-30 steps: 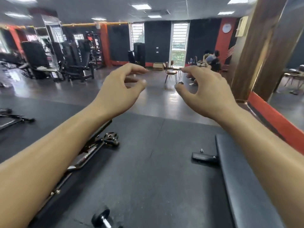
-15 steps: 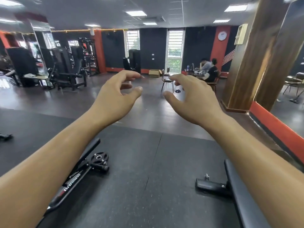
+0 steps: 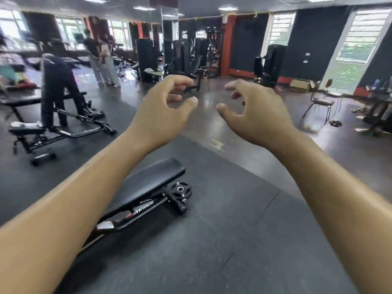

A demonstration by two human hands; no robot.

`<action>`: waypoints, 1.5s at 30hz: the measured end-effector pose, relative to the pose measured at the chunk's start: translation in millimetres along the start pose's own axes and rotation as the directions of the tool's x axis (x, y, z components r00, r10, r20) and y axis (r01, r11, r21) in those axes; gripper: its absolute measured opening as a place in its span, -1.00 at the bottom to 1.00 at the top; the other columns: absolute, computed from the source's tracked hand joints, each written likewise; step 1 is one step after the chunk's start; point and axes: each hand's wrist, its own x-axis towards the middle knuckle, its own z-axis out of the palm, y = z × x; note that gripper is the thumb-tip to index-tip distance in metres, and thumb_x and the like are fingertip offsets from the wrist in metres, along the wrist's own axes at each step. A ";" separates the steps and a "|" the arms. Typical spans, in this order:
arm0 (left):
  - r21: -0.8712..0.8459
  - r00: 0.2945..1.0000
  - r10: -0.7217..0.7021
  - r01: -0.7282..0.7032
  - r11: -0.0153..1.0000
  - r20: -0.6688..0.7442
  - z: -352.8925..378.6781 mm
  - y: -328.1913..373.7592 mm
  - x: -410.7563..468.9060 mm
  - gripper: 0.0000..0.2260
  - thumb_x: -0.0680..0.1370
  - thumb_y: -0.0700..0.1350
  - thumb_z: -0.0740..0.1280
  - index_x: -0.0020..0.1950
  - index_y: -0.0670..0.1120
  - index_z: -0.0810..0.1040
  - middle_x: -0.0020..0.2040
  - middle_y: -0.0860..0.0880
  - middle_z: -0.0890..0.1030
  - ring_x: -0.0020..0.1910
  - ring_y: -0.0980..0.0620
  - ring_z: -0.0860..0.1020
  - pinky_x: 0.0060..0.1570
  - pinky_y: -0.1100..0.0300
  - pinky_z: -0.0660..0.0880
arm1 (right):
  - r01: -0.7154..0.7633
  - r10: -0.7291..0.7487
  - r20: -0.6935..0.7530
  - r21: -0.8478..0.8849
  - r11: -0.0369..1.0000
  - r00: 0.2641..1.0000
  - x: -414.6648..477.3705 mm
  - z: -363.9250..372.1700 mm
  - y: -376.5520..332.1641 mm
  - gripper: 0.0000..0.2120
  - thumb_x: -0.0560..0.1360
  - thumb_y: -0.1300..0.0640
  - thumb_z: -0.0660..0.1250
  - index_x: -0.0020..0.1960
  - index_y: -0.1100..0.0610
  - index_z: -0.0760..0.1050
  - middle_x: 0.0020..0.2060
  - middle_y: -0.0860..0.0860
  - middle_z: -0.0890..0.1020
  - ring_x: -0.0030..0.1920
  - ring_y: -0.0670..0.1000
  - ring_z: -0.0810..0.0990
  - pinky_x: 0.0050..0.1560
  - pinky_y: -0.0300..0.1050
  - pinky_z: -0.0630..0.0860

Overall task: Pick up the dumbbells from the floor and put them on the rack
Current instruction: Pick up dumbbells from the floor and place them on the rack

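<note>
Head view: left hand (image 3: 165,111) and right hand (image 3: 254,115) are raised, fingers loosely curled, holding nothing. No dumbbell or rack is visible; a bench (image 3: 148,187) lies on the floor mat (image 3: 212,251). Judged progress: pickup not begun.

This is a commercial gym. Black rubber matting (image 3: 212,240) covers the near floor and gives way to polished dark flooring at twelve o'clock. A padded black weight bench (image 3: 148,187) lies low at six to seven o'clock, with a small black weight plate (image 3: 181,189) just beside its frame. At nine o'clock stands another adjustable bench (image 3: 53,128) on a steel frame, with a person (image 3: 57,85) bent beside it. Tall black weight machines (image 3: 186,58) line the back at eleven to twelve o'clock, among mirrors and red columns. Louvred windows (image 3: 360,41) light the black wall at two o'clock, above a chair (image 3: 320,102).
</note>
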 end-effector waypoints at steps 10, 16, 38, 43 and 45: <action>0.142 0.939 -0.195 0.243 0.960 -0.284 -38.3 -125.2 65.3 -0.77 0.60 -0.05 0.39 0.25 0.12 0.54 0.18 0.18 0.59 0.10 0.20 0.59 0.09 0.39 0.50 | 0.241 -0.270 0.110 0.227 0.944 0.956 139.7 146.4 -31.7 -0.53 0.59 -0.16 0.32 0.45 -0.04 0.49 0.22 -0.04 0.66 0.20 0.07 0.62 0.18 0.01 0.55; 0.189 0.827 -0.325 0.449 0.873 -0.460 -75.2 -175.0 58.5 -0.81 0.57 -0.04 0.38 0.17 0.13 0.56 0.07 0.18 0.63 0.07 0.16 0.64 0.06 0.31 0.55 | 0.406 -0.504 0.187 0.393 0.825 0.843 180.5 222.7 -103.2 -0.58 0.59 -0.13 0.32 0.40 -0.02 0.52 0.18 0.01 0.67 0.20 0.12 0.62 0.17 0.08 0.56; -0.400 -0.310 -0.289 0.852 0.339 -0.906 -94.9 -146.6 -200.8 -0.75 0.62 -0.04 0.36 0.29 0.15 0.51 0.24 0.11 0.57 0.13 0.13 0.60 -0.24 0.47 0.42 | 0.480 -0.973 0.224 0.861 0.168 -0.062 11.7 349.0 -327.5 -0.49 0.57 -0.22 0.29 0.46 -0.06 0.43 0.23 -0.01 0.64 0.28 0.15 0.57 0.31 0.18 0.49; -0.505 -0.453 -0.230 0.813 0.289 -0.861 -101.7 -134.2 -259.4 -0.72 0.62 -0.01 0.36 0.34 0.13 0.50 0.28 0.10 0.57 0.11 0.17 0.58 -0.27 0.48 0.37 | 0.429 -0.965 0.200 0.896 0.111 -0.168 -41.1 343.7 -357.9 -0.42 0.57 -0.32 0.26 0.49 -0.07 0.40 0.23 -0.01 0.63 0.30 0.15 0.56 0.32 0.20 0.46; -0.542 -0.494 -0.227 0.796 0.271 -0.839 -108.5 -137.9 -283.6 -0.70 0.62 -0.02 0.36 0.35 0.11 0.50 0.29 0.07 0.57 0.12 0.14 0.56 -0.21 0.42 0.36 | 0.423 -0.958 0.216 0.898 0.119 -0.189 -61.5 346.5 -370.5 -0.39 0.55 -0.36 0.26 0.50 -0.07 0.40 0.25 -0.01 0.63 0.31 0.15 0.56 0.34 0.21 0.45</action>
